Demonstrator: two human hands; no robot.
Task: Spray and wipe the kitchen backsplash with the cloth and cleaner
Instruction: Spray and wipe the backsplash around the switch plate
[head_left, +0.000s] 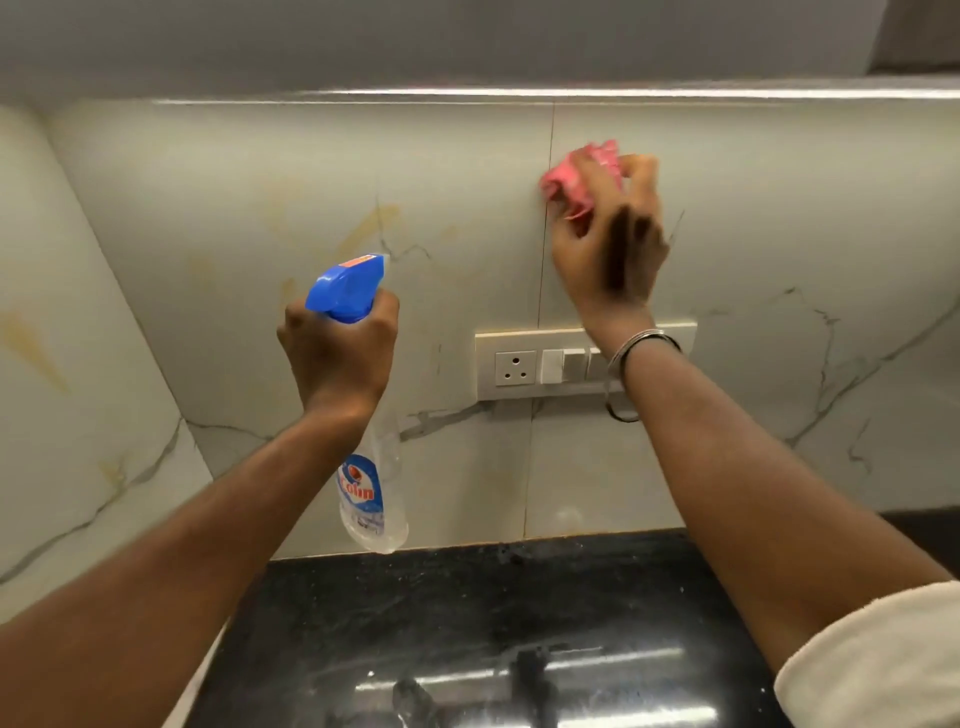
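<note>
Pink cloth: bunched into a wad and pressed to the marble-look backsplash. It sits high up, just right of a vertical tile seam and above the switch plate.

Right hand: fingers curled into the cloth, gripping it. The hand is blurred. We note thin bangles on that wrist and a white sleeve further down the arm.

Left hand: wrapped tight round the neck of a clear Colin spray bottle, held roughly upright. Its blue trigger head faces the wall. We cannot tell whether a finger rests on the trigger.

The bottle's base hangs above the black polished countertop. We record yellowish streaks on the tile near the nozzle.
</note>
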